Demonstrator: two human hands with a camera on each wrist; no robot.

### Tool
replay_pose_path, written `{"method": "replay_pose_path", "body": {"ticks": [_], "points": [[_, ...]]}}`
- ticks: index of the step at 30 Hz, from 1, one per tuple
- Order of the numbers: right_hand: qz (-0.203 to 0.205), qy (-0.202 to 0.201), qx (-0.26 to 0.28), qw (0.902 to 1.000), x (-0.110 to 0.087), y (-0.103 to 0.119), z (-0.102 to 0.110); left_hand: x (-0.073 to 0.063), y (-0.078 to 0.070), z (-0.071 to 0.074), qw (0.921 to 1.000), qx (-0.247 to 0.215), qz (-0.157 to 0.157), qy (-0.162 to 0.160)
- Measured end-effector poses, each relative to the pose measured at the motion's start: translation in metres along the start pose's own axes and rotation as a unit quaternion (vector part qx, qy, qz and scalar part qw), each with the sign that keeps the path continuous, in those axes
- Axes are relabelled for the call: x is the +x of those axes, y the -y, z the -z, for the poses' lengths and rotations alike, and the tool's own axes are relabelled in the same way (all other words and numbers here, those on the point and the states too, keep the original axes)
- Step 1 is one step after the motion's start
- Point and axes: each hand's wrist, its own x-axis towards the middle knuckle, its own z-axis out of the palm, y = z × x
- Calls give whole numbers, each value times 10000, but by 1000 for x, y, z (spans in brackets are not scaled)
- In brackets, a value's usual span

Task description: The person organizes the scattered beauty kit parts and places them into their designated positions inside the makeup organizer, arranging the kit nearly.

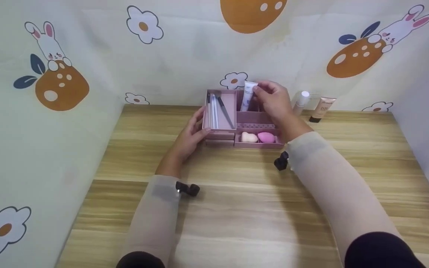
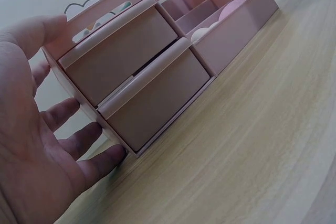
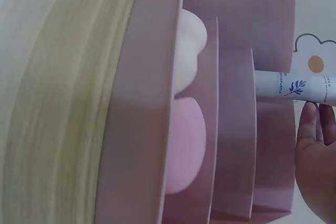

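Note:
A pink desktop organizer stands against the back wall. My left hand rests on its left side; in the left wrist view the thumb lies at the top edge and the fairly straight fingers touch the side wall. My right hand pinches a white squeeze tube near its upper end. The tube's lower end is inside a rear compartment, hidden in the right wrist view by a divider. Slim pencil-like sticks lie in the top left tray.
A cream makeup sponge and a pink makeup sponge sit in the front compartment. Right of the organizer stand a white-capped bottle and a beige BB cream tube. Two drawers face the front. Below is a wood-grain table.

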Motion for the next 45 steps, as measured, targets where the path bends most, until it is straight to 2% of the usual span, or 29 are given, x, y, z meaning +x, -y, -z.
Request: {"method": "replay_pose_path", "body": {"ticks": [5, 8, 12, 21, 25, 31, 38, 45], "points": [[7, 56, -89, 9999, 1, -6, -11, 0, 2, 0, 9999, -33, -103, 52], [-167, 97, -186, 9996, 1, -8, -16, 0, 3, 1, 9998, -39, -169, 90], [-326, 114, -279, 9990, 0, -9, -18, 1, 3, 1, 9999, -26, -116, 85], [-200, 94, -226, 9995, -1, -9, -15, 0, 1, 1, 10000, 44, 8, 52], [10, 107, -126, 9999, -3, -11, -10, 1, 1, 1, 9999, 89, 84, 29], [83, 151, -229, 9996, -10, -10, 2, 1, 2, 0, 9999, 93, 63, 43], [24, 147, 209, 9997, -18, -8, 22, 2, 3, 1, 9999, -109, -82, 94], [165, 75, 540, 9984, -28, -8, 49, 2, 3, 1, 9999, -117, -58, 83]]}}
